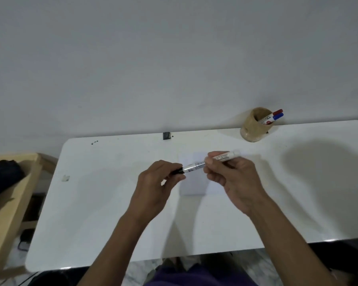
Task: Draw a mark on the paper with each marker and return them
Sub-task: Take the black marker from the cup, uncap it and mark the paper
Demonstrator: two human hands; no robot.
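Observation:
A white marker (pixel 196 166) with a black cap lies level between both hands, above a small sheet of white paper (pixel 194 186) on the table. My left hand (pixel 159 182) pinches the black cap end. Around the barrel, my right hand (pixel 234 178) is closed, and the marker's rear end sticks out past its fingers. A tan round holder (pixel 252 129) stands at the back right of the table. It holds a red-capped marker (pixel 276 112) and a blue-capped marker (pixel 277 116). The paper's surface is partly hidden by my hands.
The white table (pixel 91 203) has rounded corners and meets a plain wall at the back. A small dark clip (pixel 166 135) sits on its far edge. A wooden piece of furniture (pixel 12 193) with a dark object stands to the left.

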